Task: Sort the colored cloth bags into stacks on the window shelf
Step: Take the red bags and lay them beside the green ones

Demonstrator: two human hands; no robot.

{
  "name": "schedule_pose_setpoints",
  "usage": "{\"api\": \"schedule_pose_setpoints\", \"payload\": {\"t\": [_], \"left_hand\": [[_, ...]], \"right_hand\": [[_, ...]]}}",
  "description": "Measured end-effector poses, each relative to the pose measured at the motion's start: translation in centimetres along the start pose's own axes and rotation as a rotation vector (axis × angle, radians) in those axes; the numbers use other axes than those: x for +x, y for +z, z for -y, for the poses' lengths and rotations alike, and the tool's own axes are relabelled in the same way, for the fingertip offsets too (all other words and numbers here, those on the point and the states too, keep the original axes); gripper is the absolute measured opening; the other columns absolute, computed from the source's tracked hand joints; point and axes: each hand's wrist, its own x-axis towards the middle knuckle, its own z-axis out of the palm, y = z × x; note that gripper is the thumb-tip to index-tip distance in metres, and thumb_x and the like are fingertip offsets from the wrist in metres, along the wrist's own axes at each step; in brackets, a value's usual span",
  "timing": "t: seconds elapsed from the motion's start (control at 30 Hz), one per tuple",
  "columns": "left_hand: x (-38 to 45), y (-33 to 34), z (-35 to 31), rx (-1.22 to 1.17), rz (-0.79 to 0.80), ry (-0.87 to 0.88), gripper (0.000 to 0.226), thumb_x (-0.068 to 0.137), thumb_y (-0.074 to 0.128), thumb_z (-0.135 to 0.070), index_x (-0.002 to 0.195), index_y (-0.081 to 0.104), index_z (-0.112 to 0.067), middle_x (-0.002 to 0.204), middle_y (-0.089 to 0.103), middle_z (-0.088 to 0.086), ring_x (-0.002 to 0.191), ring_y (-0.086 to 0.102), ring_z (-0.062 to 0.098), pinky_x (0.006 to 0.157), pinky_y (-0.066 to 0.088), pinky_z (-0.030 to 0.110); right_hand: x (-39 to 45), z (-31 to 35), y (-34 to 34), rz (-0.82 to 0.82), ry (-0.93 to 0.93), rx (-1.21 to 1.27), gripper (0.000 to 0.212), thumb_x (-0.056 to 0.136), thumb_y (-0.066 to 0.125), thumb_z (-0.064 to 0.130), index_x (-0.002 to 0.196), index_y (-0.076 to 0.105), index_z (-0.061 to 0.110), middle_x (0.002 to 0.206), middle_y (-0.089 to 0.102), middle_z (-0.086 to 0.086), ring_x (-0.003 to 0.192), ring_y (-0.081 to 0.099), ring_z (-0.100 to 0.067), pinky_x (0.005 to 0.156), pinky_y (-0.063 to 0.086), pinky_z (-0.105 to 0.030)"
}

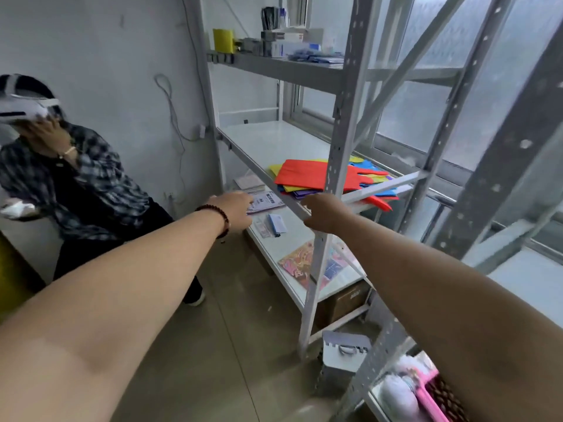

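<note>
Shelf rack (pixel 268 147): grey metal, standing by the window.
Cloth bags (pixel 307 175): loose mixed heap, red on top, on the middle shelf.
Left hand (pixel 236 210): reaching toward the rack, fingers hidden, grip cannot be told.
Right hand (pixel 323 213): loosely curled, holding nothing, just below the shelf edge.

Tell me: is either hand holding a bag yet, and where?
No. Left hand and right hand reach toward the bags on the shelf, gripping nothing.
</note>
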Motion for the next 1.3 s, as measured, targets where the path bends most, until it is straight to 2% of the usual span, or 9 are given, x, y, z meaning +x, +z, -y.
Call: {"api": "schedule_pose_setpoints", "payload": {"t": [0.13, 0.27, 0.43, 0.6, 0.8, 0.97, 1.13, 1.2, 1.3], "left_hand": [[7.4, 0.3, 2.7, -0.010, 0.013, 0.035, 0.048, 0.089, 0.047, -0.028, 0.136, 0.043, -0.018, 0.144, 0.043, 0.006, 0.130, 0.044, 0.026, 0.104, 0.037, 0.039], [15.3, 1.3, 5.3, -0.058, 0.017, 0.094, 0.052, 0.088, 0.049, -0.026, 0.139, 0.039, -0.019, 0.146, 0.041, 0.004, 0.130, 0.044, 0.024, 0.103, 0.037, 0.034], [25.7, 1.8, 8.6, -0.071, 0.032, 0.231, 0.051, 0.087, 0.050, -0.028, 0.136, 0.042, -0.019, 0.142, 0.044, 0.008, 0.126, 0.046, 0.026, 0.105, 0.040, 0.041], [34.5, 2.3, 10.0, -0.077, 0.068, 0.378, 0.050, 0.087, 0.048, -0.026, 0.137, 0.042, -0.018, 0.143, 0.041, 0.009, 0.127, 0.045, 0.029, 0.105, 0.040, 0.040], [42.8, 5.0, 9.3, -0.094, 0.180, 0.514, 0.053, 0.088, 0.049, -0.026, 0.139, 0.040, -0.015, 0.144, 0.041, 0.012, 0.129, 0.044, 0.029, 0.107, 0.037, 0.041], [49.7, 7.7, 7.3, -0.065, 0.221, 0.571, 0.051, 0.088, 0.049, -0.033, 0.136, 0.041, -0.021, 0.143, 0.042, 0.006, 0.127, 0.045, 0.027, 0.105, 0.038, 0.044], [56.0, 10.6, 4.9, -0.061, 0.282, 0.610, 0.054, 0.088, 0.050, -0.030, 0.139, 0.038, -0.017, 0.144, 0.038, 0.008, 0.131, 0.040, 0.027, 0.108, 0.035, 0.045], [57.9, 11.5, 4.1, -0.053, 0.302, 0.623, 0.056, 0.088, 0.051, -0.030, 0.140, 0.037, -0.016, 0.144, 0.038, 0.010, 0.132, 0.039, 0.027, 0.110, 0.035, 0.043], [60.3, 12.4, 3.0, -0.016, 0.307, 0.646, 0.057, 0.087, 0.053, -0.031, 0.139, 0.039, -0.012, 0.143, 0.038, 0.013, 0.132, 0.039, 0.029, 0.110, 0.035, 0.041]], "right_hand": [[6.9, -0.5, 0.5, 0.004, 0.043, -0.005, 0.041, 0.086, 0.055, 0.016, 0.127, 0.055, 0.008, 0.119, 0.062, -0.016, 0.107, 0.058, -0.033, 0.076, 0.043, -0.029], [13.7, -1.3, 1.5, 0.017, 0.103, -0.029, 0.037, 0.087, 0.053, 0.017, 0.122, 0.055, 0.007, 0.122, 0.060, -0.016, 0.111, 0.055, -0.033, 0.082, 0.046, -0.032], [21.4, -1.9, 3.1, 0.009, 0.268, 0.062, 0.045, 0.086, 0.055, 0.021, 0.129, 0.052, 0.009, 0.131, 0.057, -0.013, 0.121, 0.051, -0.029, 0.097, 0.046, -0.037], [27.0, -2.9, 4.7, 0.019, 0.460, 0.147, 0.050, 0.083, 0.054, 0.009, 0.132, 0.051, 0.010, 0.132, 0.057, -0.013, 0.121, 0.052, -0.029, 0.098, 0.046, -0.035], [32.1, -5.5, 7.5, 0.070, 0.612, 0.179, 0.050, 0.085, 0.056, 0.014, 0.135, 0.049, 0.011, 0.134, 0.056, -0.012, 0.123, 0.052, -0.029, 0.099, 0.043, -0.033], [35.7, -9.0, 10.1, 0.058, 0.749, 0.219, 0.045, 0.084, 0.057, 0.018, 0.128, 0.054, 0.008, 0.125, 0.061, -0.015, 0.117, 0.055, -0.031, 0.095, 0.045, -0.034], [38.0, -11.6, 12.2, -0.034, 1.023, 0.306, 0.035, 0.083, 0.054, 0.017, 0.112, 0.061, -0.001, 0.119, 0.061, -0.023, 0.109, 0.059, -0.036, 0.088, 0.048, -0.036], [38.7, -12.2, 12.5, -0.089, 1.200, 0.384, 0.038, 0.083, 0.053, 0.018, 0.116, 0.058, -0.002, 0.122, 0.056, -0.024, 0.112, 0.056, -0.037, 0.092, 0.046, -0.035], [39.5, -12.9, 13.0, -0.106, 1.421, 0.474, 0.054, 0.084, 0.055, 0.027, 0.128, 0.045, -0.003, 0.130, 0.046, -0.019, 0.124, 0.041, -0.035, 0.101, 0.039, -0.034]]}}
